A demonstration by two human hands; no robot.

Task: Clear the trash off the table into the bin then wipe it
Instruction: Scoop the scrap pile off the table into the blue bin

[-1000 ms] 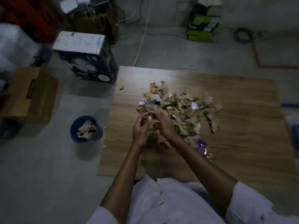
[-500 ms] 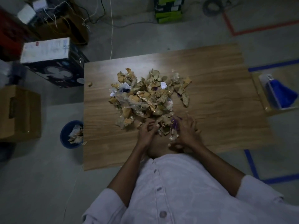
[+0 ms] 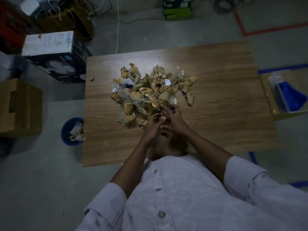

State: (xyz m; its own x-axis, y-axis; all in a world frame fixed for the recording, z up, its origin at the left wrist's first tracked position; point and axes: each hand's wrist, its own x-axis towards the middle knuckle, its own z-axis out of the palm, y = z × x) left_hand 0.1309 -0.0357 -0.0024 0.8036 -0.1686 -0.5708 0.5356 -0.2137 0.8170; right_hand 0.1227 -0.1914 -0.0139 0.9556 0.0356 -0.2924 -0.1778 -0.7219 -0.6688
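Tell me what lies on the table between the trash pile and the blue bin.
Head view: only bare wood of the table between the trash pile and the blue bin beside its edge.

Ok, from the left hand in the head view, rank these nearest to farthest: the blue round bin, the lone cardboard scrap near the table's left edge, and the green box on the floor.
From the left hand:
1. Lone cardboard scrap, up-left on the wooden table, and blue round bin, on the floor off the table's left edge: too close to call.
2. Green box, on the floor beyond the far edge.
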